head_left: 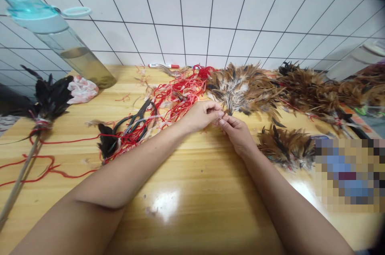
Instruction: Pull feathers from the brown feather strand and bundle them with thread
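My left hand (207,114) and my right hand (236,128) meet over the table, thumbs and forefingers pinched together. Dark feather bits (227,112) show at the fingertips; most of what is pinched is hidden by the fingers. Just beyond lies a wide heap of brown feathers (252,86) with pale quills. Left of the hands spreads a tangle of red string (177,94). Black-handled scissors (140,116) rest in the strings near my left forearm, beside a small black feather bunch (107,140).
A tilted-looking water bottle (81,54) stands back left, next to a crumpled tissue (82,90). A stick (22,177) tipped with black feathers lies at the left. More brown feather bundles (315,92) line the right; another bunch (285,146) lies nearer. A red marker (164,66) lies along the wall.
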A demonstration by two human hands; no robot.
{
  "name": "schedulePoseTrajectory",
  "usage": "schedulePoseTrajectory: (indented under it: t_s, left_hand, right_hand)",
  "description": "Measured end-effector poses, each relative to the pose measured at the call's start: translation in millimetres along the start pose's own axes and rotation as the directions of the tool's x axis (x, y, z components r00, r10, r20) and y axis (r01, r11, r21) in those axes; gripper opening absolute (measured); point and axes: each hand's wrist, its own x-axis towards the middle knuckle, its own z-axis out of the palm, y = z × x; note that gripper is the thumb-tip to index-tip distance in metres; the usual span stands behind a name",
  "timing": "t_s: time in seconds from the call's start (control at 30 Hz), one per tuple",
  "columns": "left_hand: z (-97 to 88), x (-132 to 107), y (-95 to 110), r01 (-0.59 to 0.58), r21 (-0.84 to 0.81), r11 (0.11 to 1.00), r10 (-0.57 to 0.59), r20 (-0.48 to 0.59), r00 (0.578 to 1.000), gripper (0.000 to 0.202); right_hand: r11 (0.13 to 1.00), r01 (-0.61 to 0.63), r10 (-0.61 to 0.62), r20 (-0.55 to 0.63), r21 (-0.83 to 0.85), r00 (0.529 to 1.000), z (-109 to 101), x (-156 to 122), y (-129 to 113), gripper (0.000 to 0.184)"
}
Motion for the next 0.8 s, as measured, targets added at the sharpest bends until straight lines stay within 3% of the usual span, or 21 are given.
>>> schedulePoseTrajectory:
  t_s: [0.07, 0.13, 0.23, 0.3, 0.53, 0.6, 0.7, 0.8]
  left_hand:
    - [-5.9, 0, 4, -0.025, 0.12, 0.992, 0.032, -0.05, 0.998, 0.017]
    - [-16.9, -2, 9, -0.025, 0.298, 0.954, 0.033, -0.022, 0.999, 0.015]
    - [-34.9, -6, 16, -0.015, 0.515, 0.857, -0.127, 0.238, 0.963, 0.013]
    - [-40.7, -8, 18, -0.043, 0.587, 0.809, -0.186, 0.324, 0.928, 0.01]
    - [-18.5, -12, 21, -0.051, 0.809, 0.586, -0.315, 0.285, 0.905, 0.007]
    - [-13.8, -13, 19, -0.059, 0.829, 0.557, -0.3, 0.266, 0.916, 0.006]
    - [-18.5, -12, 16, -0.09, 0.787, 0.611, -0.226, 0.282, 0.932, 0.011]
    - [-33.1, -10, 18, -0.11, 0.612, 0.783, -0.138, 0.344, 0.929, 0.007]
  right_hand:
    - [0.999, -0.019, 0.021, -0.046, 0.037, 0.999, -2, 1, 1, 0.028]
    - [0.995, -0.044, 0.054, -0.101, 0.092, 0.993, -5, 3, 2, 0.027]
    - [0.988, -0.062, 0.084, -0.16, 0.142, 0.983, -7, 4, 2, 0.029]
    - [0.991, -0.052, 0.073, -0.176, 0.122, 0.982, -7, 4, 2, 0.03]
    - [0.994, -0.036, 0.061, -0.261, 0.1, 0.963, -6, 4, 2, 0.032]
    - [0.994, -0.03, 0.058, -0.273, 0.106, 0.96, -6, 3, 2, 0.031]
    - [0.998, -0.001, 0.018, -0.275, 0.061, 0.961, -5, 2, 4, 0.028]
    - [0.999, 0.035, -0.04, -0.269, -0.025, 0.962, -3, 1, 5, 0.026]
